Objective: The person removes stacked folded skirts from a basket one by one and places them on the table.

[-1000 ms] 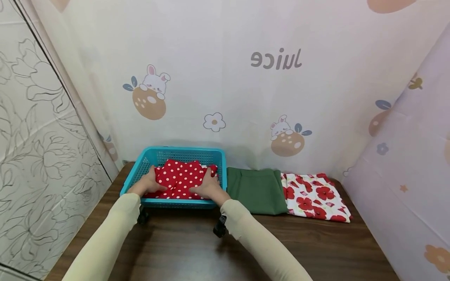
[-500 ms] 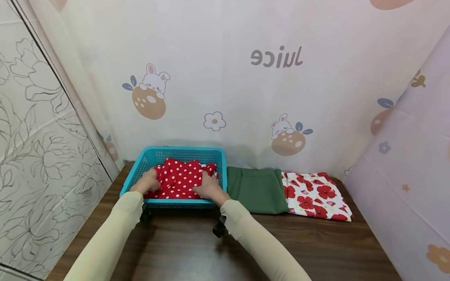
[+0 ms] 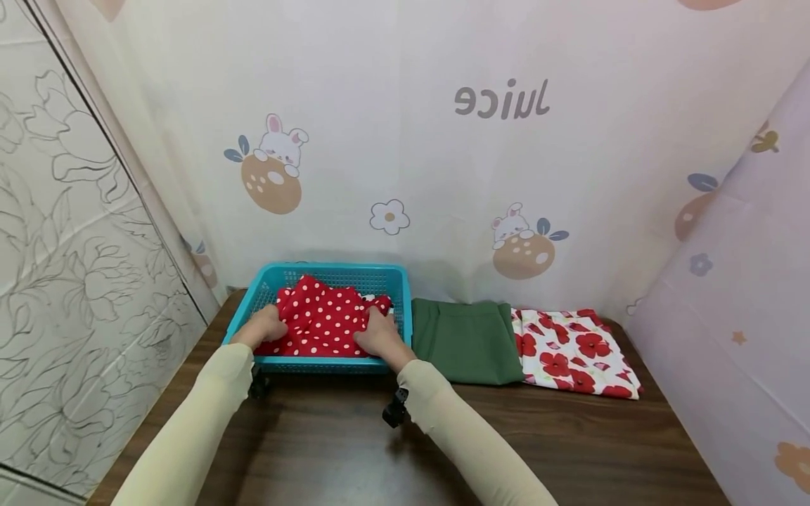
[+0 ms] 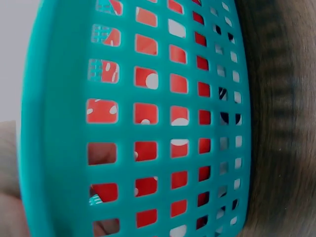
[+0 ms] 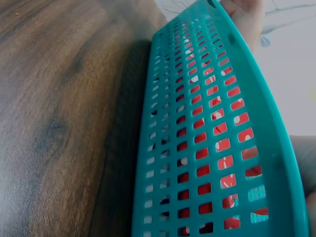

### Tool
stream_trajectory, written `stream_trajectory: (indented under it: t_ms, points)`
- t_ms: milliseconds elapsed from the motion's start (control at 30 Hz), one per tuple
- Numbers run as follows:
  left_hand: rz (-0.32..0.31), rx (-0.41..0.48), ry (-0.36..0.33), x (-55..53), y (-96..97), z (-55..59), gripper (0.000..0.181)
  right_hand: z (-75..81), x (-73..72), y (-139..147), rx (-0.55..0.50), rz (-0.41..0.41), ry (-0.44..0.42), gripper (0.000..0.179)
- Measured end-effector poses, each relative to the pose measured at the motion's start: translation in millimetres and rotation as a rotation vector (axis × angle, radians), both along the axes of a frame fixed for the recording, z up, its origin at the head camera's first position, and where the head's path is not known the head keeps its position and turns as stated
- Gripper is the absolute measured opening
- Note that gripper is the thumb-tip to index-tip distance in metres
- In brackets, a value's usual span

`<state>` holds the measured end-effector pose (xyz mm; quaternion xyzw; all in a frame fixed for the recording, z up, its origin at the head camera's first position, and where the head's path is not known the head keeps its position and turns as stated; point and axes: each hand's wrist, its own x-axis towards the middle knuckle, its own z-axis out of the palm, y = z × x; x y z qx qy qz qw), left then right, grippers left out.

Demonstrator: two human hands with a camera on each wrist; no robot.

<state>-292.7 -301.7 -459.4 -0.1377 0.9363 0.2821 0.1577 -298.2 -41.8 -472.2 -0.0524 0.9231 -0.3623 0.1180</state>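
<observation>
A red cloth with white dots [image 3: 329, 320] lies bunched in a turquoise plastic basket [image 3: 342, 362] at the back left of the table. At the cloth's left side, my left hand [image 3: 261, 327] grips its edge with curled fingers. My right hand [image 3: 382, 336] pinches the right side between thumb and fingers. Some fingertips are hidden in the folds. Both wrist views look at the basket's front wall [image 4: 64, 128], with red fabric showing through its holes. White-and-black fabric shows lower down, beneath the red cloth.
Right of the basket lies a folded green cloth [image 3: 468, 344], and beside it a folded white cloth with red flowers [image 3: 579, 355]. Dark wooden table [image 3: 342, 436] extends in front. A printed curtain [image 3: 392, 140] hangs close behind the basket.
Both hands have closed their fingers on the dotted cloth, after lying spread over it. The cloth's upper left part has risen slightly. The basket and folded cloths stay in place.
</observation>
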Motion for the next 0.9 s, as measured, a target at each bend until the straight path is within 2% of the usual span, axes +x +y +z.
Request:
stream_trajectory:
  t_ms: [133,367,500,600,733,833,900]
  points:
    - [0.009,-0.004,-0.013,2.8,2.6,1.9,0.052,1.5,1.1,-1,0.0,-0.02,0.013,0.079]
    - [0.104,-0.028,-0.023,-1.9,9.6,-0.2,0.087,2.0,2.8,2,0.007,-0.007,0.011,0.076]
    - [0.097,-0.022,-0.048,-4.4,8.4,-5.4,0.096,1.9,2.0,3,-0.015,-0.008,0.008,0.074]
    - [0.06,0.034,-0.006,-2.6,3.7,-9.4,0.103,0.8,0.3,5,-0.071,-0.007,0.034,0.068]
    - [-0.07,0.119,0.099,0.7,-1.3,-12.0,0.111,-0.7,-1.1,8,-0.16,0.008,0.059,0.058]
    - [-0.157,0.124,0.15,2.5,-1.4,-11.7,0.108,-0.6,-1.5,11,-0.226,-0.002,0.051,0.062]
    - [-0.174,0.126,0.163,3.0,-1.2,-11.8,0.103,-0.3,-1.1,13,-0.257,-0.023,0.035,0.068]
